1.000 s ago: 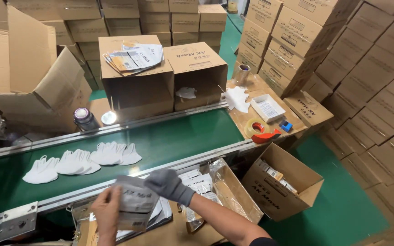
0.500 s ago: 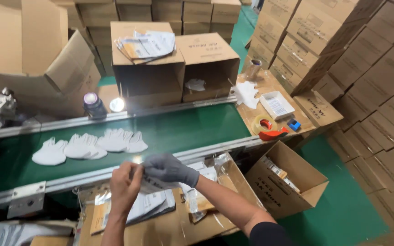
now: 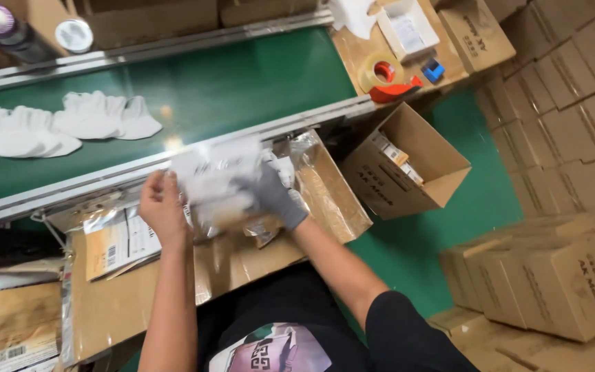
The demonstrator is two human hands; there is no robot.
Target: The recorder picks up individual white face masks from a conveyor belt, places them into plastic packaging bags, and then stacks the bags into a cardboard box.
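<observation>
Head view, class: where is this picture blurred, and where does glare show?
Head view: the clear packet between the left hand and the gloved right hand is smeared by motion blur; glare spots sit on the green belt and its metal rail; the tape dispenser and open carton look sharper.

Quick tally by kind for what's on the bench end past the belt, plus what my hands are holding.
Tape dispenser, clear roll on a red handle: 1
Small blue item: 1
Open white tray-like box: 1
Clear plastic pouch, held between left hand and gloved right hand: 1
Total: 4
</observation>
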